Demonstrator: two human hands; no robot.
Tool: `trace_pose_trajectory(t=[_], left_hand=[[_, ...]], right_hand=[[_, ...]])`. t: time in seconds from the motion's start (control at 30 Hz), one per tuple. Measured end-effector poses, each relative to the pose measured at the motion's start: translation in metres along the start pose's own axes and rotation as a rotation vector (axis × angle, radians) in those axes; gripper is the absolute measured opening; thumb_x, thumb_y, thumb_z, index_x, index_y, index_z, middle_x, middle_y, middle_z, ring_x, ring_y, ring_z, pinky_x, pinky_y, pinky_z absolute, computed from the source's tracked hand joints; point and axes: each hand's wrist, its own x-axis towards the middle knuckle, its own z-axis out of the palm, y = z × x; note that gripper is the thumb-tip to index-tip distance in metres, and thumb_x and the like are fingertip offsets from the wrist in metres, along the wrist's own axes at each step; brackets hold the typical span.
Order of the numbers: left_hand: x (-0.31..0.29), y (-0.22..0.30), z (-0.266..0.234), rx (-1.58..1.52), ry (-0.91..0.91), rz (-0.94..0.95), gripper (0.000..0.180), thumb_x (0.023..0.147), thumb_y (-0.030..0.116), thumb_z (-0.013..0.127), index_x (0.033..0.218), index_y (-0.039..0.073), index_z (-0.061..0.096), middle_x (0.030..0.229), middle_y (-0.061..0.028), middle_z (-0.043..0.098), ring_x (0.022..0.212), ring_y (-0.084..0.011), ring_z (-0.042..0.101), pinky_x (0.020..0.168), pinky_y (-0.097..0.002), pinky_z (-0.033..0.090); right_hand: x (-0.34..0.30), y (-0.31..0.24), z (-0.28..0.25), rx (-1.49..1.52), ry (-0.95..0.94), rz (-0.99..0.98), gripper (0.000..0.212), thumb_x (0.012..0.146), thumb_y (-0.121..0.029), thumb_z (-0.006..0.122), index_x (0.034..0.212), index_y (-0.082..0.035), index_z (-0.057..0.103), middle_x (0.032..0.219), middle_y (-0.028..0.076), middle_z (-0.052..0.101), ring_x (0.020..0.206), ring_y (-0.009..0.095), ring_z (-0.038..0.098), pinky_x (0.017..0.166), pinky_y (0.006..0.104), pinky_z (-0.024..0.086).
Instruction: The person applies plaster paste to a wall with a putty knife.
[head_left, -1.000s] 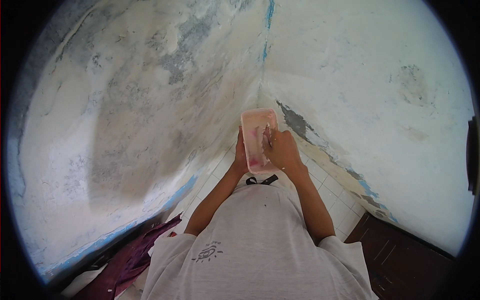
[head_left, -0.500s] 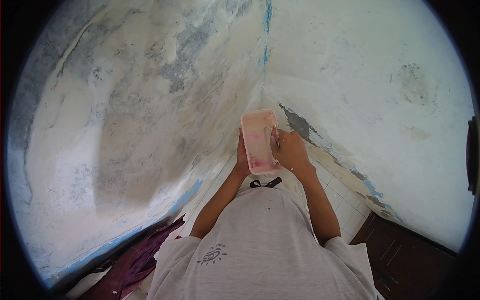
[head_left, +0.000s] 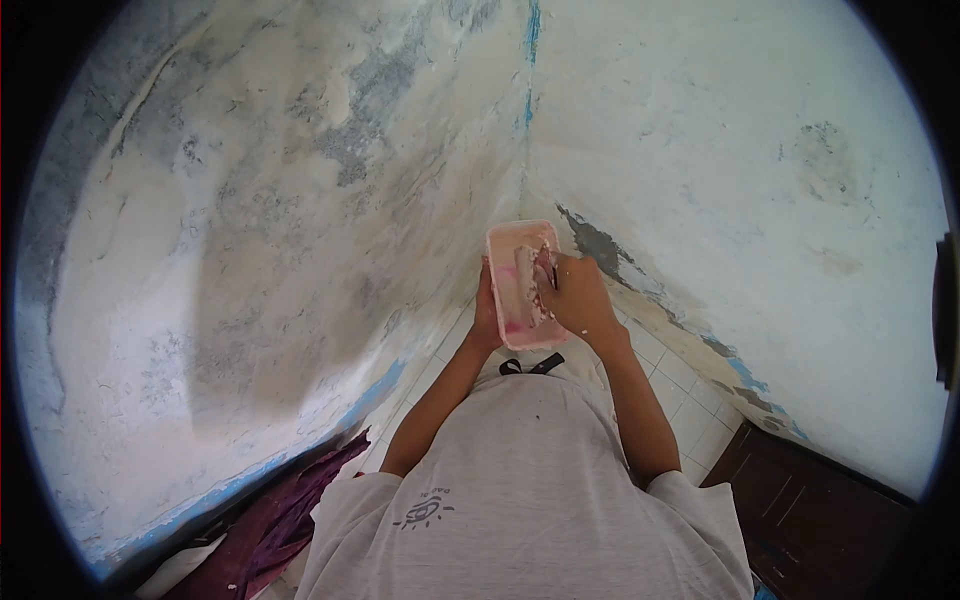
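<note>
A pink rectangular plastic tub (head_left: 493,255), its inside smeared with pale paste and brighter pink patches, is held in front of my body. My left hand (head_left: 485,312) wraps round its left side, the fingers mostly hidden behind it. With my right hand (head_left: 584,298) I grip a putty knife (head_left: 529,278), its handle largely covered by my closed fingers. The blade is over the tub's inside and carries lumps of pale paste along its edge. Small specks of paste stick to my right hand.
Two patchy plastered walls (head_left: 270,200) meet in a corner ahead, with bare grey spots (head_left: 597,243) and blue paint traces. White floor tiles (head_left: 683,395) show below. A dark brown piece of furniture (head_left: 810,510) stands at lower right; purple cloth (head_left: 275,515) lies at lower left.
The putty knife has moved and turned inside the tub, so its paste-covered blade now shows more plainly. The tub has shifted very slightly right; my left hand keeps its hold.
</note>
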Motion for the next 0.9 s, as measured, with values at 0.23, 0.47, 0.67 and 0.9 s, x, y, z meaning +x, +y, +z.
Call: trace_pose_trajectory(t=[0.23,0.47,0.67,0.9], left_hand=[[0.005,-0.01,0.008,0.071,0.066,0.021,0.068,0.107,0.061,0.033,0.155,0.014,0.041,0.146,-0.0078,0.055,0.129,-0.0241,0.058,0.11,-0.0445,0.049],[0.0,-0.002,0.011,-0.058,-0.061,-0.018,0.067,0.107,0.061,0.033,0.155,0.014,0.041,0.145,-0.008,0.055,0.128,-0.0249,0.058,0.11,-0.044,0.049],[-0.001,-0.009,0.023,0.108,0.116,0.036,0.067,0.108,0.061,0.031,0.155,0.014,0.041,0.145,-0.0086,0.055,0.128,-0.0246,0.058,0.11,-0.0441,0.049],[-0.004,-0.006,0.027,0.151,0.012,0.054,0.067,0.108,0.061,0.03,0.155,0.014,0.041,0.147,-0.008,0.054,0.128,-0.0235,0.058,0.11,-0.0431,0.048]], right_hand=[[0.015,0.022,0.028,-0.04,0.164,-0.165,0.022,0.088,-0.014,0.066,0.081,0.006,0.065,0.062,0.026,0.06,0.058,0.045,0.063,0.058,0.0499,0.051],[0.004,0.007,0.004,-0.131,0.061,-0.05,0.023,0.088,-0.016,0.067,0.081,0.006,0.066,0.065,0.027,0.062,0.061,0.045,0.064,0.058,0.0498,0.051],[0.011,0.017,0.024,-0.097,0.091,-0.049,0.026,0.087,-0.016,0.067,0.078,0.007,0.065,0.067,0.029,0.063,0.064,0.045,0.066,0.062,0.0501,0.053],[0.01,0.018,0.011,-0.232,0.098,0.016,0.025,0.088,-0.017,0.066,0.081,0.007,0.066,0.069,0.029,0.064,0.068,0.046,0.067,0.065,0.051,0.055]])
